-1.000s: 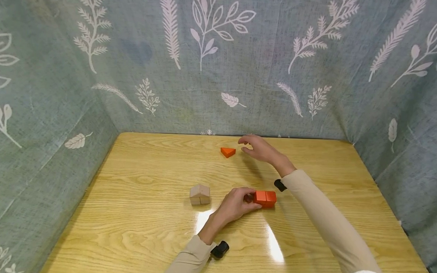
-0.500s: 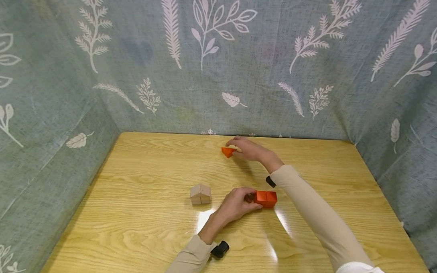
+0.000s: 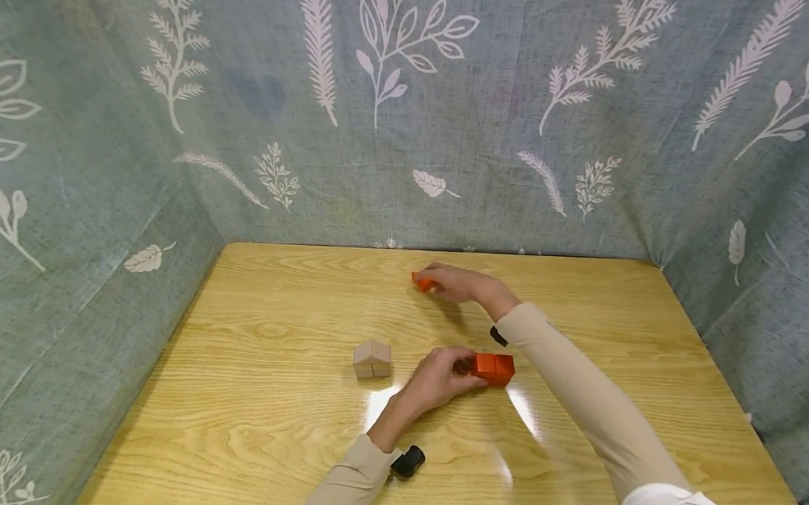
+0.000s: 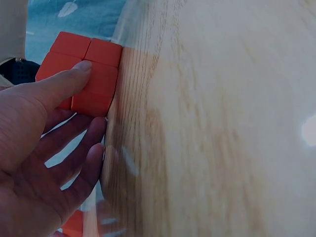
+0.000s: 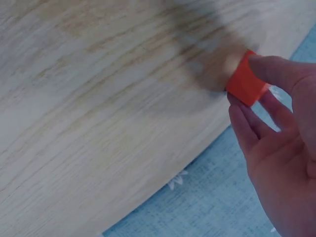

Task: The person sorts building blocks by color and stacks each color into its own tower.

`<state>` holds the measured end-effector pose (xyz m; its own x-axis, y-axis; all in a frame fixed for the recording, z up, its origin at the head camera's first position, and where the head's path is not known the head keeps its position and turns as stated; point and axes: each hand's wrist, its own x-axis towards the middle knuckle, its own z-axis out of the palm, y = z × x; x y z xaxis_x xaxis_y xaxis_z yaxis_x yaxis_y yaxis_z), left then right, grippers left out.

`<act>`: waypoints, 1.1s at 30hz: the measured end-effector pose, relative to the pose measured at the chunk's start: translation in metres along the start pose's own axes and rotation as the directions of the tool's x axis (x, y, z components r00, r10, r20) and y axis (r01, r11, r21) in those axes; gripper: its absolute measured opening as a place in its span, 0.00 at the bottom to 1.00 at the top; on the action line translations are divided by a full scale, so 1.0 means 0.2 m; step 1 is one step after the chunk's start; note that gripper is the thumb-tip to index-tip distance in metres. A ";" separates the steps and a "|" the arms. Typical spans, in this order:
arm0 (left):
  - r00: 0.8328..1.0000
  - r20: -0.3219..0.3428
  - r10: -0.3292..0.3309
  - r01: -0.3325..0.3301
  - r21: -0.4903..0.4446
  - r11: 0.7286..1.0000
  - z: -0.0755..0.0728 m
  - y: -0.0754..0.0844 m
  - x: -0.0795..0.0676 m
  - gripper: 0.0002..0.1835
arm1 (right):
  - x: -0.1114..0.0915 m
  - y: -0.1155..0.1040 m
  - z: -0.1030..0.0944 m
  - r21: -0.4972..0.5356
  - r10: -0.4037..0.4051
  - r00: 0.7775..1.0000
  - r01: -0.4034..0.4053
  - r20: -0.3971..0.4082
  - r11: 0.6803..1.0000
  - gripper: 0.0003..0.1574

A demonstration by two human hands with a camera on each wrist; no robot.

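Observation:
My left hand (image 3: 440, 374) grips a pair of red cubes (image 3: 493, 369) that stand side by side on the wooden table. In the left wrist view its thumb presses across the red faces (image 4: 98, 86), and the lower fingers curve loosely beneath. Near the table's back edge, my right hand (image 3: 458, 282) pinches an orange-red triangular block (image 3: 422, 283). The right wrist view shows the thumb on one side of that block (image 5: 245, 85) and fingers on the other, partly covering it. A small plain-wood house of blocks (image 3: 372, 359) with a peaked top stands left of the left hand.
The wood-grain table (image 3: 271, 426) meets a grey-green leaf-print curtain (image 3: 354, 169) at its back and sides. A black wrist camera (image 3: 407, 461) sits at the left cuff; another (image 3: 498, 335) shows under the right sleeve, which reaches over the table's right half.
My right hand has come left and down to the triangular block and taken it between thumb and fingers. The left hand stays on the red cubes.

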<state>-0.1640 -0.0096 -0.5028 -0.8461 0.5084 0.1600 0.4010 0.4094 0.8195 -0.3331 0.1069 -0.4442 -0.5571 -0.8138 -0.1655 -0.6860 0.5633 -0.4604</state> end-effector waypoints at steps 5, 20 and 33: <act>1.000 -0.002 0.010 -0.010 -0.001 1.000 0.00 0.00 0.00 0.16 | 0.01 -0.01 0.02 -0.049 -0.007 0.999 0.005 -0.048 0.999 0.18; 1.000 0.009 0.000 -0.001 0.027 1.000 0.00 0.00 0.00 0.13 | -0.06 0.01 -0.07 0.136 -0.039 0.994 0.052 -0.100 0.989 0.12; 1.000 0.019 -0.025 0.024 0.006 1.000 0.00 0.00 0.00 0.17 | -0.17 0.03 -0.09 0.240 0.044 0.981 0.003 -0.187 0.971 0.16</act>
<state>-0.1639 -0.0100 -0.5024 -0.8489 0.5126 0.1293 0.3822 0.4261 0.8200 -0.3263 0.1405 -0.4256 -0.6644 -0.7472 -0.0190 -0.5549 0.5102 -0.6571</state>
